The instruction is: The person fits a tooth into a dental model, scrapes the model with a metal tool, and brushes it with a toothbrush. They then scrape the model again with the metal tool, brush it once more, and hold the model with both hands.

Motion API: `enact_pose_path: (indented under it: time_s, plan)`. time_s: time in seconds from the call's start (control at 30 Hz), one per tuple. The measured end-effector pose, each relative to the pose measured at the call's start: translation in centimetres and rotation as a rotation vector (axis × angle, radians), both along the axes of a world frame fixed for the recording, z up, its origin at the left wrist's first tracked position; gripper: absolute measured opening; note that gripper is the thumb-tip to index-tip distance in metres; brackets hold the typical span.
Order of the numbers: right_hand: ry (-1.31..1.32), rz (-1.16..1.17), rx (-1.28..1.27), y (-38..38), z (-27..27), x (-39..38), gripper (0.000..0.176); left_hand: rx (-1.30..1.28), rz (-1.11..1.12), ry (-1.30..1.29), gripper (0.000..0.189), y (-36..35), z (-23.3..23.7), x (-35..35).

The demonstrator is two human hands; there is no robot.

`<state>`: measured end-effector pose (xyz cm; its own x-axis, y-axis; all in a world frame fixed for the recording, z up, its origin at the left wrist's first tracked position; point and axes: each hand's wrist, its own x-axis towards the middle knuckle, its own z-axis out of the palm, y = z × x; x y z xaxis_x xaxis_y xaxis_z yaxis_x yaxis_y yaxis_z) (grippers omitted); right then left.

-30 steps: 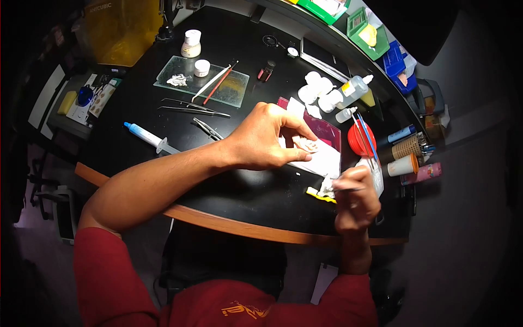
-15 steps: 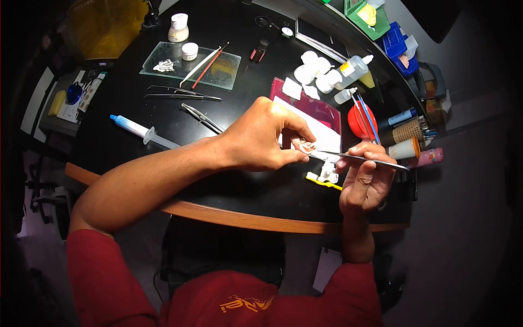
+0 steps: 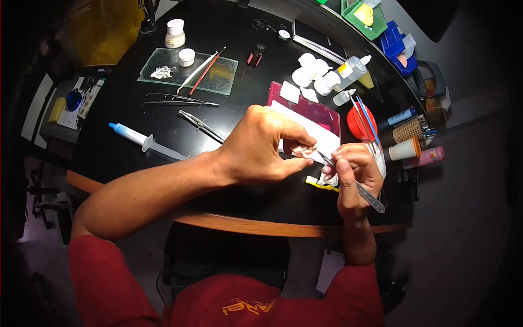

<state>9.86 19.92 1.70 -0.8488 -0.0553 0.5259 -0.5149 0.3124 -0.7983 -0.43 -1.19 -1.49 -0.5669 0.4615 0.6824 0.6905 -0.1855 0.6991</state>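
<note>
My left hand [image 3: 267, 144] pinches a small pinkish-white dental model [image 3: 303, 149] between thumb and fingers. My right hand [image 3: 357, 177] holds a slim metal tool [image 3: 370, 197] like a pen, its tip close to the model's right side; whether they touch is too small to tell. Beneath and beyond the hands lies a white paper [image 3: 327, 136] on a dark pink tray [image 3: 297, 102]. A yellow-handled brush [image 3: 321, 184] and crumpled white tissue [image 3: 328, 177] lie just below, near my right fingers.
A glass slab [image 3: 223, 84] bears a white jar and two thin tools. Tweezers [image 3: 201, 126] and a blue-tipped syringe [image 3: 147, 143] lie left of my hands. Right and back are a red bowl [image 3: 357, 124], a clear bottle [image 3: 351, 72], white jars [image 3: 327, 83] and a mesh pen cup [image 3: 407, 131].
The metal tool in my right hand has swung from nearly level to a steep slant, its back end now lower. My left hand and the model have shifted slightly down.
</note>
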Motion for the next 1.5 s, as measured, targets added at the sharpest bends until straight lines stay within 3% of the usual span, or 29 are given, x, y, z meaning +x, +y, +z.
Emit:
enact_pose_path:
  time_s: [0.27,0.4,0.7,1.5]
  plan:
    - [-0.046,0.046,0.045,0.2,-0.6,-0.4,0.018,-0.032,0.050,0.061,0.022,-0.1,-0.1,0.1]
    - [0.071,0.006,0.125,0.6,-1.0,-0.6,0.019,-0.047,0.044,0.061,0.022,-0.2,0.2,0.0]
    - [0.078,0.049,0.027,0.5,-1.3,-0.7,0.015,0.002,-0.013,0.049,0.023,0.2,-0.1,0.2]
    - [0.124,0.058,0.064,0.8,-0.8,-0.5,0.017,0.005,-0.096,0.023,0.023,0.1,0.1,0.0]
